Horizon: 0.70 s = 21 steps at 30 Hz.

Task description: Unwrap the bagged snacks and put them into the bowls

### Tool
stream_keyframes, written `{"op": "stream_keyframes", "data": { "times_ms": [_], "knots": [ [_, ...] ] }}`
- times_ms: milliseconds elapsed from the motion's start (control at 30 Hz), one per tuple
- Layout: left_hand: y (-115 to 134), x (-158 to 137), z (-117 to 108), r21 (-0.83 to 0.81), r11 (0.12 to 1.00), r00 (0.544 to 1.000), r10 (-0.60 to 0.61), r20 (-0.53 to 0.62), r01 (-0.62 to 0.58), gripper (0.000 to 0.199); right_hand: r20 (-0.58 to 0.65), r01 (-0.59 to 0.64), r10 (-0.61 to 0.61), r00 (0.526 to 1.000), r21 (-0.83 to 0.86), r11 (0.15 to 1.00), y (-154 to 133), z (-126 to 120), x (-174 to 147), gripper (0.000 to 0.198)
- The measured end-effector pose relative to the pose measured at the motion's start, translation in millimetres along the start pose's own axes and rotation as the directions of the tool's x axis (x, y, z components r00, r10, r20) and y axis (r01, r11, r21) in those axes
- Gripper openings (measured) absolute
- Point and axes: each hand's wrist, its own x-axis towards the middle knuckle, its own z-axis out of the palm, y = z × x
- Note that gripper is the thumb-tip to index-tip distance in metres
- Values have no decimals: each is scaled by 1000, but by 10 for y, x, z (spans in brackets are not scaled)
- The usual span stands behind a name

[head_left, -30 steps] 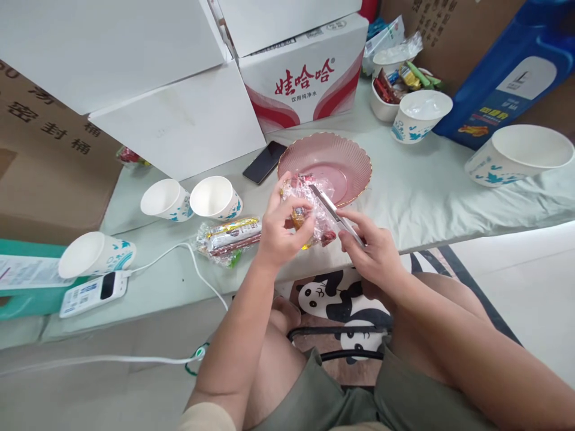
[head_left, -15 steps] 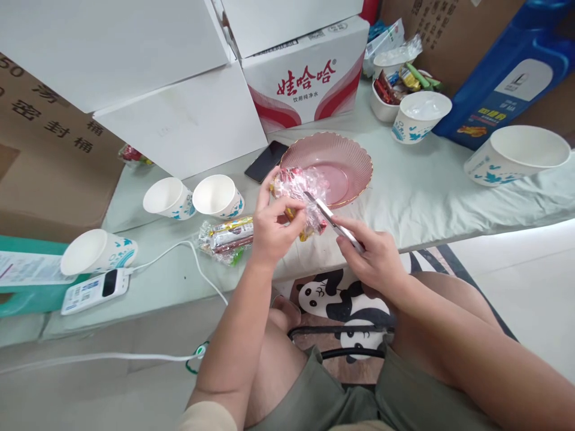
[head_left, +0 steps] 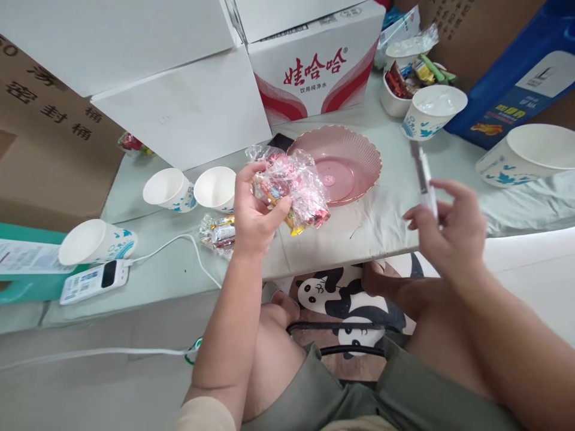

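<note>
Gripping clear plastic packet (head_left: 294, 188) of wrapped snacks: left hand (head_left: 256, 206); packet above cloth-covered desk (head_left: 389, 221), overlapping left rim of pink scalloped bowl (head_left: 363, 158) in view. Right hand (head_left: 453, 230): closed round slim cutter (head_left: 424, 179), blurred, well apart from packet. Second packet (head_left: 219, 233) on desk, near two paper cups (head_left: 166, 190)

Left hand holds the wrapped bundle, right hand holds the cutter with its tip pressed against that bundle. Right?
The tip contact is wrong. In the head view, the right hand holds the cutter clear of the wrapped bundle, to the right of the pink bowl. The left hand does hold the bundle.
</note>
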Motion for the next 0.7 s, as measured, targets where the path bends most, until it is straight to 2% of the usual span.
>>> {"op": "stream_keyframes", "data": {
  "times_ms": [67, 133, 233, 300, 367, 433, 467, 533, 600, 633, 700],
  "knots": [
    [-5, 0, 29, -13, 1000, 997, 19, 70, -18, 70, -49, -168, 162, 986, -194, 966, 192, -43, 217, 42],
    [4, -3, 72, -11, 1000, 992, 9, 127, -8, 80, -11, -239, 249, 968, -332, 913, 394, -38, 385, 41],
    [25, -17, 156, -1, 999, 980, -32, 196, 32, 86, 91, -193, 255, 963, -428, 883, 643, 31, 484, 40],
    [44, -38, 218, -9, 998, 972, -54, 227, 57, 87, 76, -125, 175, 982, -433, 893, 693, 84, 459, 36],
    [69, -69, 280, -16, 996, 963, -81, 256, 88, 86, 36, -21, 35, 999, -331, 943, 606, 132, 384, 33],
    [94, -109, 339, -15, 990, 940, -129, 315, 141, 85, 75, 110, -104, 992, -74, 991, 395, 184, 277, 37],
    [104, -131, 365, -15, 985, 921, -156, 356, 172, 83, 138, 158, -171, 976, 99, 982, 264, 215, 217, 41],
    [115, -170, 409, -32, 975, 882, -185, 433, 220, 76, 257, 156, -271, 928, 393, 906, 5, 287, 104, 56],
    [116, -197, 437, -65, 969, 865, -182, 468, 239, 67, 299, 115, -296, 907, 500, 859, -189, 359, 22, 62],
    [113, -203, 442, -79, 966, 867, -181, 464, 244, 64, 298, 111, -294, 908, 507, 855, -251, 389, -4, 58],
    [107, -203, 434, -89, 959, 876, -203, 437, 267, 61, 250, 139, -290, 924, 488, 862, -307, 435, -31, 37]
  ]
}}
